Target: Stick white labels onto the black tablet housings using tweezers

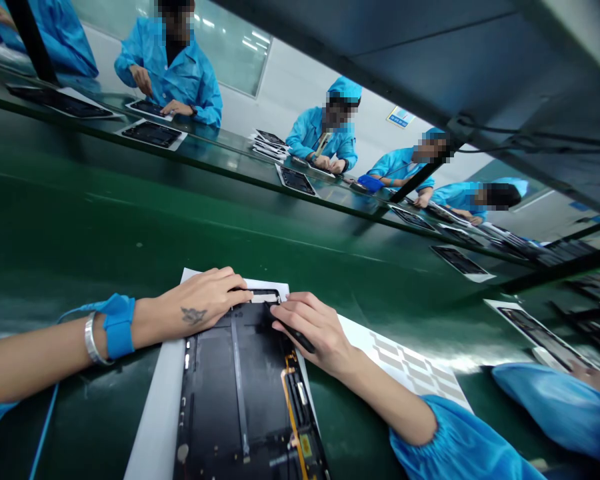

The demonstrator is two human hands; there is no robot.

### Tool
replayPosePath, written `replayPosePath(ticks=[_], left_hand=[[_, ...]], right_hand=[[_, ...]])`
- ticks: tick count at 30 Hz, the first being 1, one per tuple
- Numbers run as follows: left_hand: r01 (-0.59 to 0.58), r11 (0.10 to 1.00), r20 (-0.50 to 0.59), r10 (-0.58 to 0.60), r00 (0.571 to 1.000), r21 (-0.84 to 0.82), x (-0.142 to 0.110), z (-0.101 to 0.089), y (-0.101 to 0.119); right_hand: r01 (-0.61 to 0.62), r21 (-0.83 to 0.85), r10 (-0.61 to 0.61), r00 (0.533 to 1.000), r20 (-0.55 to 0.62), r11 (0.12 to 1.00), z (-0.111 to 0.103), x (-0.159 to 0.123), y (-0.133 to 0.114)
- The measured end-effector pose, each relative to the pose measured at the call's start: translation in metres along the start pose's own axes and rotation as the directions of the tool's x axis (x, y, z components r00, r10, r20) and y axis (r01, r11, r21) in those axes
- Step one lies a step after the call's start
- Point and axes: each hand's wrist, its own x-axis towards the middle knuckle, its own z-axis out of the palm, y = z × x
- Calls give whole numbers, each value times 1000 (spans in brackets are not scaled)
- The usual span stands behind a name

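Note:
An opened tablet (240, 393) with black internals and an orange flex cable lies on a white foam sheet (155, 413) in front of me. My left hand (205, 303) rests with bent fingers pressed on the tablet's top left corner; a blue wrist strap (117, 325) and a silver bracelet sit on that wrist. My right hand (315, 327) is closed around a slim black tool (293, 331), its tip touching the tablet's top edge. A white sheet of grey stickers (405, 363) lies under my right forearm.
The green conveyor belt (105, 220) runs left to right. Several more tablets on white sheets lie along it and on the far bench (153, 133). Workers in blue coats sit across (173, 73); another blue sleeve (560, 400) is at my right. A metal rail (480, 87) hangs overhead.

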Motion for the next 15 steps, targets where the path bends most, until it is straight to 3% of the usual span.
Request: replayPosePath(ticks=[5,6,8,9,11,13,15], left_hand=[[-28,999,-24,29,999,44,1,1,0],[-32,998,-18,34,999,58,1,1,1],[-30,996,-2,31,1000,85,1,0,1],[-26,995,3,26,1000,94,1,-1,2],[-21,995,12,19,1000,99,2,-2,2],[-21,995,16,19,1000,96,2,-2,2],[-17,995,14,15,1000,96,2,-1,2]], right_hand=[[-12,27,11,1000,12,1000,-1,-1,-1],[-56,62,56,998,-2,996,-2,-1,0],[-252,166,264,963,-55,953,-3,-2,2],[-384,230,409,910,-72,894,-3,-2,4],[-617,351,673,737,-54,704,-3,-3,10],[-730,445,811,585,12,519,0,-4,16],[-756,518,864,500,62,400,2,-4,20]])
